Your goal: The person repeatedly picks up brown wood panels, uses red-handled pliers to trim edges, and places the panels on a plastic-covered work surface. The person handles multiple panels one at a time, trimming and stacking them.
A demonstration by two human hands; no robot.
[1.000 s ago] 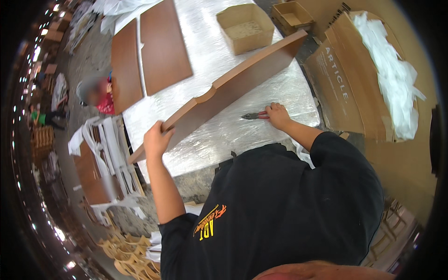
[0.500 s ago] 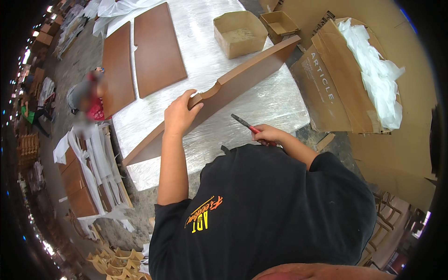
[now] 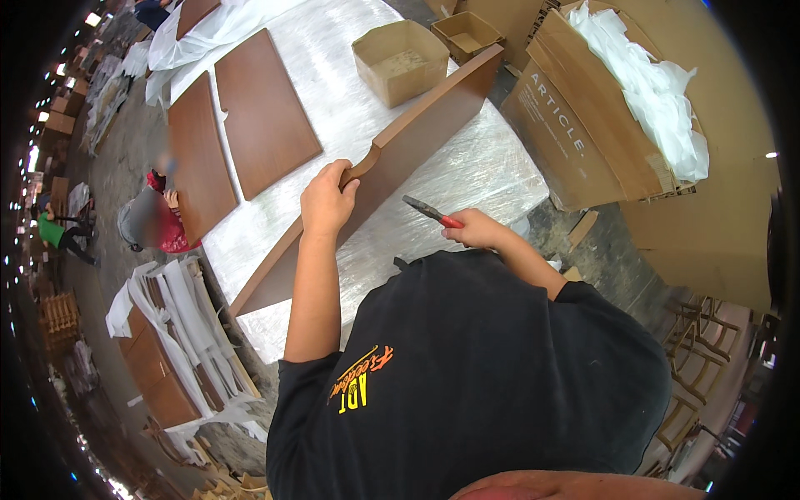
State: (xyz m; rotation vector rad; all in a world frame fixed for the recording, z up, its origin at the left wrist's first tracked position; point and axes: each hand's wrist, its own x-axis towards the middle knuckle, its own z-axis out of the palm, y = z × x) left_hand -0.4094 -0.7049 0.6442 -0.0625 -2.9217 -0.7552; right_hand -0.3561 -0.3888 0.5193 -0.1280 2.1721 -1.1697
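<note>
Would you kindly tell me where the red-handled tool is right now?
In the head view, the red-handled tool is in the right hand, right of the upright brown panel, above the wrapped table.

One head-worn fisheye camera looks steeply down from above the person's own shoulders, so the black shirt (image 3: 467, 392) fills the near lower part. It faces forward over the wrapped table (image 3: 350, 108), which sits close ahead, with cardboard boxes (image 3: 600, 142) to the right. Straight edges bend toward the dark round rim. No second view exists.
</note>
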